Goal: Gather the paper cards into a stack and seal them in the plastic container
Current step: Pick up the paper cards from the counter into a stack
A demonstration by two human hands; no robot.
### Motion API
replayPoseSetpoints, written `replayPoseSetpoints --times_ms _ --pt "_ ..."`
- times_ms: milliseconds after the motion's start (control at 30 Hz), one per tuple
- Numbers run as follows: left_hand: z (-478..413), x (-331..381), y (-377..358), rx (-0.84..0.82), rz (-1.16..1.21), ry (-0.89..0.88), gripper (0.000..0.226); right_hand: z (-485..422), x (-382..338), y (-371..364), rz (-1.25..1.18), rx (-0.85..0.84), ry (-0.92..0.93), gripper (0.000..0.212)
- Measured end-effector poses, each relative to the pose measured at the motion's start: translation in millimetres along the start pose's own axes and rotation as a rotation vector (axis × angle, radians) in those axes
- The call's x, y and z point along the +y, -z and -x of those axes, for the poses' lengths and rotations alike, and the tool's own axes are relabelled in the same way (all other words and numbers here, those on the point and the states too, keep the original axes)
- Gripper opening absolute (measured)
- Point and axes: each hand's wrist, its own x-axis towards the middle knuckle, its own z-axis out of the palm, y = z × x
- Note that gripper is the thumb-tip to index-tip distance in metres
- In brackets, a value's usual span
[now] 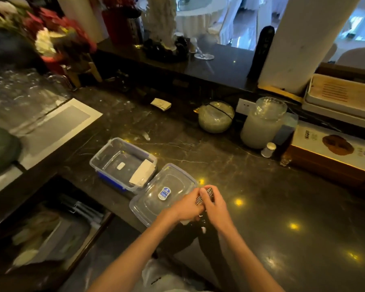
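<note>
A clear plastic container [105, 157] with a blue rim stands open on the dark marble counter, left of centre. A pale stack of paper cards [142, 172] leans inside its right end. Its clear lid [173, 180], with a small blue label, lies flat just to the right of it. My left hand [185, 207] and my right hand [216, 207] meet over the lid's right edge, both closed around a small stack of patterned cards [207, 193] held edge-up between them. Most of that stack is hidden by my fingers.
A folded card [161, 104] lies farther back on the counter. A glass bowl [216, 116], a large lidded jar [261, 123], a small white bottle [268, 149] and a printed box [329, 152] stand to the right. An open drawer [51, 234] sits lower left.
</note>
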Motion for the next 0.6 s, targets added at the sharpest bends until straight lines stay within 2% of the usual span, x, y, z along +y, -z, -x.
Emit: replayPoseSetpoints --times_ms 100,200,333,400,500,567,600 --pt "-10.2 -19.9 43.3 -0.081 0.183 -0.056 0.043 -28.5 -27.2 -32.4 0.15 -0.013 0.0 0.013" --pt "-18.0 -46.7 103.0 0.018 0.279 -0.041 0.059 -64.9 -71.2 -73.8 0.186 -0.047 0.053 0.03" --pt "-29.1 -79.2 195.7 0.179 0.737 -0.065 0.083 -97.4 -113.8 -140.9 -0.227 0.092 -0.242 0.053" --pt "-35.1 -87.5 233.5 0.258 0.828 -0.108 0.079 -102.4 -122.2 -172.6 -0.489 0.017 -0.456 0.053" --pt "-37.9 -98.2 278.7 0.304 0.753 -0.149 0.059 -111.9 -138.2 -229.5 -1.07 -0.116 -0.789 0.049" --pt "-39.3 -100.3 297.5 0.289 0.604 -0.254 0.043 -122.2 -147.0 -256.9 -1.277 -0.086 -0.831 0.048" --pt "-40.2 -99.1 305.2 0.265 0.524 -0.308 0.037 -130.1 -149.4 -267.5 -1.298 -0.053 -0.807 0.045"
